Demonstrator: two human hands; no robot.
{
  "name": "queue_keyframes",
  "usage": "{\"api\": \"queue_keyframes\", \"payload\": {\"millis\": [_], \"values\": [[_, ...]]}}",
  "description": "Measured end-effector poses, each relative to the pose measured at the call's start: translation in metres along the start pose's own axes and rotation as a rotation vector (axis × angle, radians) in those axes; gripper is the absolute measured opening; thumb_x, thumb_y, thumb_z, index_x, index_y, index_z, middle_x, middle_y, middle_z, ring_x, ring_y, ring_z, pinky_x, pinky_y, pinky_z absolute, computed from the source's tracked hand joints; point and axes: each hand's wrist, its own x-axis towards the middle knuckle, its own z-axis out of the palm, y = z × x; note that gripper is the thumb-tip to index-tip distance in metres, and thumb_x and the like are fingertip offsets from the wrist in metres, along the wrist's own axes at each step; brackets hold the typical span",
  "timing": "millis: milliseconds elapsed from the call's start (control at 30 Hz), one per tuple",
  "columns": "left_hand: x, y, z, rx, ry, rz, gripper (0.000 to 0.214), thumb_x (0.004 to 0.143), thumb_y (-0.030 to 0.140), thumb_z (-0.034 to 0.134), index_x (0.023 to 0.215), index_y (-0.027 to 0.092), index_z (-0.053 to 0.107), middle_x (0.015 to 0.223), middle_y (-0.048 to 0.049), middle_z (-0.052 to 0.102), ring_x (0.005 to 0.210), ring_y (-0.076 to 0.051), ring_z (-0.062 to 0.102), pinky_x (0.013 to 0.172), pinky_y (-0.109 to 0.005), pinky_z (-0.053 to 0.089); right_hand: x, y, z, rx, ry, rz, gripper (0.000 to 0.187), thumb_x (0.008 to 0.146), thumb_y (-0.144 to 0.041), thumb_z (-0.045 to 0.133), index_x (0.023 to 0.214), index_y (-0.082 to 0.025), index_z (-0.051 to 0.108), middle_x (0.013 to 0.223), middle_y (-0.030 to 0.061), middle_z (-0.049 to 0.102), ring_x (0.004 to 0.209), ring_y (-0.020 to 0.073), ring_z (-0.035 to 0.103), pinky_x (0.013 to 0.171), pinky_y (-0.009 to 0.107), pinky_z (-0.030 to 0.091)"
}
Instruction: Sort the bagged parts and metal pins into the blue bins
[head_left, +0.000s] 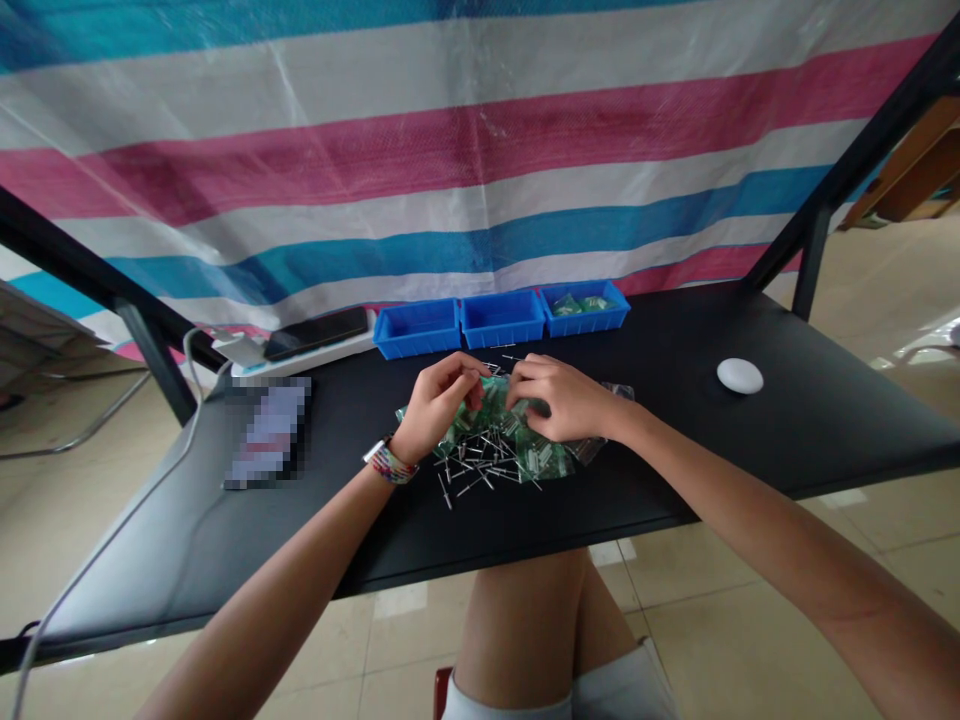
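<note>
A heap of small green plastic bags (544, 460) lies on the black table, with loose silvery pop rivets (480, 460) spread among and in front of them. My left hand (444, 402) is at the left side of the heap, thumb and forefinger closed together beside a green bag; what is between them is too small to make out. On the other side, my right hand (561, 396) reaches over the bags with bent fingers. Its fingertips are at the bags and its thumb stands apart from them.
Behind the heap stand three blue bins: a left bin (416, 330), a middle bin (502, 320) and a right bin (586, 307) with green bags inside. A phone (319, 333) rests on a white power strip (304, 360). A white rounded object (740, 376) lies right.
</note>
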Motion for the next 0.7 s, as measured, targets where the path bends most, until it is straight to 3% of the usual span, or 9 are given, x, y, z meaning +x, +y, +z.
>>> {"api": "queue_keyframes", "payload": {"millis": [167,367,567,700], "values": [[0.0000,0.0009,0.0005,0.000,0.001,-0.005,0.021,0.098,0.036,0.066,0.095,0.016,0.072,0.070,-0.0010,0.068,0.059,-0.014,0.065,0.057,-0.025,0.051,0.0020,0.0035,-0.0020,0.160,0.099,0.036,0.017,0.083,-0.004,0.063,0.084,-0.020,0.069,0.091,0.0057,0.068,0.090,0.0230,0.061,0.085,0.039,0.049],[-0.0001,0.0028,-0.0004,-0.013,0.007,-0.004,0.021,0.098,0.036,0.066,0.095,0.016,0.071,0.070,-0.0004,0.067,0.059,-0.014,0.064,0.057,-0.025,0.050,0.0049,0.0070,-0.0097,0.540,0.279,0.325,0.003,0.090,-0.022,0.069,0.089,-0.020,0.071,0.088,0.0033,0.071,0.076,0.0178,0.064,0.069,0.033,0.050],[-0.0035,-0.0015,-0.0020,0.182,-0.043,0.035,0.029,0.098,0.045,0.071,0.105,0.017,0.075,0.086,-0.0052,0.074,0.070,-0.017,0.068,0.063,-0.026,0.053,0.0088,0.0061,-0.0046,0.987,0.413,0.454,0.021,0.084,-0.035,0.082,0.091,-0.020,0.070,0.081,0.0003,0.070,0.071,0.0168,0.069,0.069,0.034,0.060],[-0.0053,-0.0030,0.0000,0.283,-0.042,0.115,0.028,0.098,0.046,0.073,0.100,0.018,0.076,0.087,-0.0062,0.075,0.072,-0.017,0.067,0.067,-0.027,0.054,0.0094,0.0022,-0.0004,1.148,0.408,0.496,0.026,0.082,-0.037,0.086,0.094,-0.021,0.069,0.090,0.0013,0.071,0.075,0.0166,0.073,0.072,0.035,0.065]]}}
